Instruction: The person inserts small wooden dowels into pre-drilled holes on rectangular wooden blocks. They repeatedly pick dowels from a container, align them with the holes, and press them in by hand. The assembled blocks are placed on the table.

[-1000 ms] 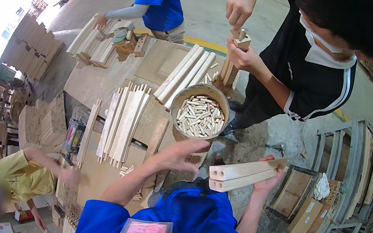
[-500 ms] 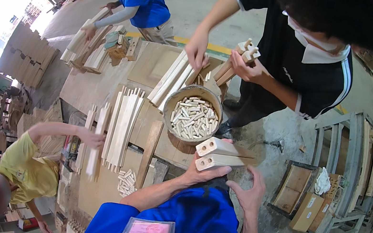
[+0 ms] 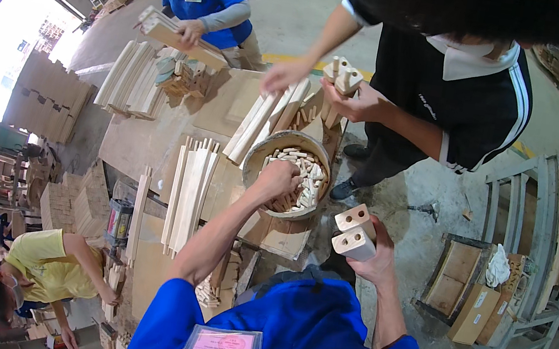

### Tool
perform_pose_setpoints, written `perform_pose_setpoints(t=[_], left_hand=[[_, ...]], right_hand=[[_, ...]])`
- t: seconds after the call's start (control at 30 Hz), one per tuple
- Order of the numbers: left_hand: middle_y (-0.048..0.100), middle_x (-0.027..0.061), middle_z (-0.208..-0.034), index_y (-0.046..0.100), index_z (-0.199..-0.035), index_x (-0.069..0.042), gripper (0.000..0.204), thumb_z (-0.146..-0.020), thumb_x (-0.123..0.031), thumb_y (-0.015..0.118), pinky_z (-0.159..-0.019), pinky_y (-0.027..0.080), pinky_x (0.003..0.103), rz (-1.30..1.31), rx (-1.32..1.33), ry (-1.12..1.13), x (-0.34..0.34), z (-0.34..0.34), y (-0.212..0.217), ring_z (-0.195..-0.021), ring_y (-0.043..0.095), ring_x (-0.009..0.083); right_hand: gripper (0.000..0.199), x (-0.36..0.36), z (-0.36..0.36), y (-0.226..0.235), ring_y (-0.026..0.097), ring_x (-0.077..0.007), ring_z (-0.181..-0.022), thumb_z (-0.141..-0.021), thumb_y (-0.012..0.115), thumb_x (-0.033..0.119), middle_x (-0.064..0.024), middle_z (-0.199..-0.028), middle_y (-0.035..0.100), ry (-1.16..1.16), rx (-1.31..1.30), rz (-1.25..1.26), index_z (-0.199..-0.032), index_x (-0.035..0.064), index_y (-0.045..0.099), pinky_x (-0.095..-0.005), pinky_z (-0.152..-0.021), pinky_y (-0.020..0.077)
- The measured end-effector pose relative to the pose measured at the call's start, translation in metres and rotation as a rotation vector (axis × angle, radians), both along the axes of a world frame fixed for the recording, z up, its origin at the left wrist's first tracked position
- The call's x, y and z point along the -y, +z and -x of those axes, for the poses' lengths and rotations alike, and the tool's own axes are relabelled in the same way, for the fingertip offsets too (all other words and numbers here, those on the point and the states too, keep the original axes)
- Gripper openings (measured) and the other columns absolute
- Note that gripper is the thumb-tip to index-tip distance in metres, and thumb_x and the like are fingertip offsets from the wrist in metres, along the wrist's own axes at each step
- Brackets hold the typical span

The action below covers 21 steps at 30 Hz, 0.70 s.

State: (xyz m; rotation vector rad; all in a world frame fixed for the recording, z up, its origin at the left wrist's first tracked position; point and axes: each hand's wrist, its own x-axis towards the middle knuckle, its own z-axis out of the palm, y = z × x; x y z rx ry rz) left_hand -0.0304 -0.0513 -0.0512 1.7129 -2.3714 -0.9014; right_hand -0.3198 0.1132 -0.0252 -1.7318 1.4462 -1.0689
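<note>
My left hand reaches into a round bucket full of short wooden dowels. Its fingers are curled down among the dowels, so whatever they hold is hidden. In my right hand are two pale wooden bars, gripped side by side. Their end faces point up toward me and show round drilled holes; no dowel is seen standing in those holes. The bars are held apart from the bucket, to its lower right.
Long wooden bars with dowels in their ends lie on the table left of the bucket. Opposite, a co-worker in black holds doweled bars. Co-workers in blue and yellow handle wood at the left. A crate and carton sit right.
My left hand has let go of the bars and moved into the bucket. My right hand has taken them. The yellow-shirted co-worker has drawn back; the blue-shirted one has lifted bars.
</note>
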Motion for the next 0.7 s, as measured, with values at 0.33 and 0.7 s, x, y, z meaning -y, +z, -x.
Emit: perform_pose_setpoints(t=[0.33, 0.7], left_hand=[[0.074, 0.0223, -0.092, 0.074, -0.090, 0.001, 0.023, -0.087, -0.018, 0.061, -0.081, 0.060, 0.048, -0.073, 0.366, -0.292, 0.024, -0.007, -0.026, -0.091, 0.073, 0.0391], [0.075, 0.0212, -0.102, 0.074, -0.099, 0.000, 0.022, -0.090, -0.015, 0.061, -0.081, 0.060, 0.047, -0.013, 0.424, -0.301, 0.002, 0.008, -0.006, -0.096, 0.074, 0.0362]], right_hand=[[0.086, 0.000, -0.016, -0.015, 0.064, -0.0410, -0.107, -0.062, 0.085, 0.016, -0.0193, -0.117, 0.064, 0.233, -0.030, -0.050, -0.141, 0.0074, 0.051, -0.0463, -0.094, 0.0530], [0.091, 0.002, -0.037, -0.017, 0.064, -0.0358, -0.114, -0.060, 0.086, 0.010, -0.0182, -0.125, 0.064, 0.271, 0.003, -0.173, -0.142, 0.0058, 0.049, -0.0410, -0.099, 0.0522]])
